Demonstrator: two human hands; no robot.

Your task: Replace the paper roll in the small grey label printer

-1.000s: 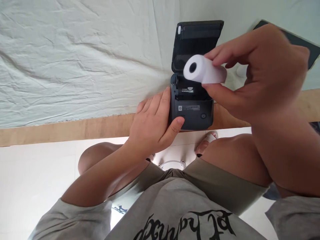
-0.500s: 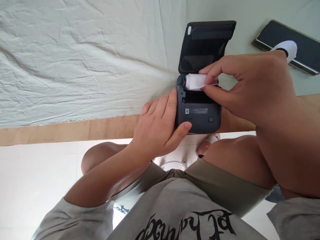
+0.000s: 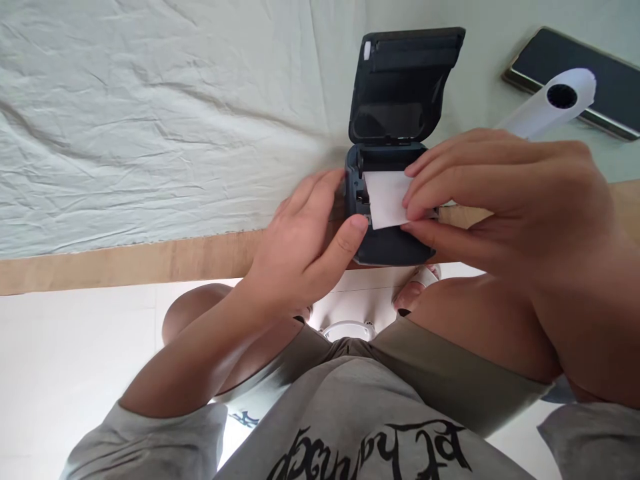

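A small dark label printer [image 3: 395, 250] sits at the table's near edge with its lid [image 3: 405, 87] swung up and back. My left hand [image 3: 295, 243] grips its left side, fingers along the far part and thumb over the near left corner. Between the thumb and fingers of my right hand [image 3: 520, 193] is the loose end of a white paper strip [image 3: 387, 199]. The strip spans the printer's opening and covers much of its near top face. Whatever is left of the roll inside is mostly hidden by the strip and my right fingers.
At the far right lies a dark phone [image 3: 600, 77]. Partly over it is a white tube-like object [image 3: 537, 113] with a round dark end. A pale wrinkled cloth [image 3: 175, 133] covers the table, leaving a bare wooden edge [image 3: 125, 263] along the front.
My right hand has drawn the paper towards me, out over the printer's near face. The printer has shifted slightly left, and my left thumb has moved to its near left corner.
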